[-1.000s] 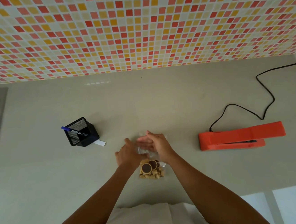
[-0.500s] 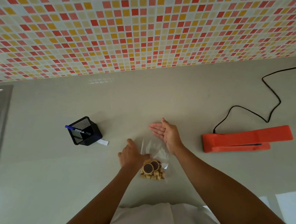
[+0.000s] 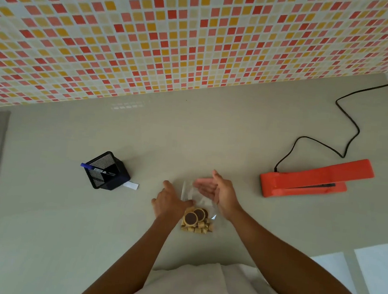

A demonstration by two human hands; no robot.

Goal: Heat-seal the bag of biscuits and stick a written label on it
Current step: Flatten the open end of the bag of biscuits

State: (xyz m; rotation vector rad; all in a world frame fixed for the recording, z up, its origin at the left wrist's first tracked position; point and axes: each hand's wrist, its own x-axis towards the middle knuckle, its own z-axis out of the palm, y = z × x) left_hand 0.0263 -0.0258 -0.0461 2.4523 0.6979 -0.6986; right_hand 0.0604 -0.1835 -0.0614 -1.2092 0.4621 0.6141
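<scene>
Fingers (image 3: pixel 202 186) of the right hand (image 3: pixel 219 193) are straight and held together, palm turned to the left, holding nothing; the hand stands on its edge over the far, empty part of the bag (image 3: pixel 189 192). The left hand (image 3: pixel 171 201) lies palm down with its fingers loosely stretched out, its thumb side resting on the bag's left edge. The clear bag lies flat on the counter (image 3: pixel 213 136) near the person, with the biscuits (image 3: pixel 196 220) gathered at its near end. To the right, well apart, sits a red sealer (image 3: pixel 315 180), its black cord (image 3: pixel 353 131) running off to the far right. To the left, a black mesh pen holder (image 3: pixel 109 172) leans with a blue pen (image 3: pixel 89 166) in it, and a white label strip (image 3: pixel 132 185) lies just beside it.
</scene>
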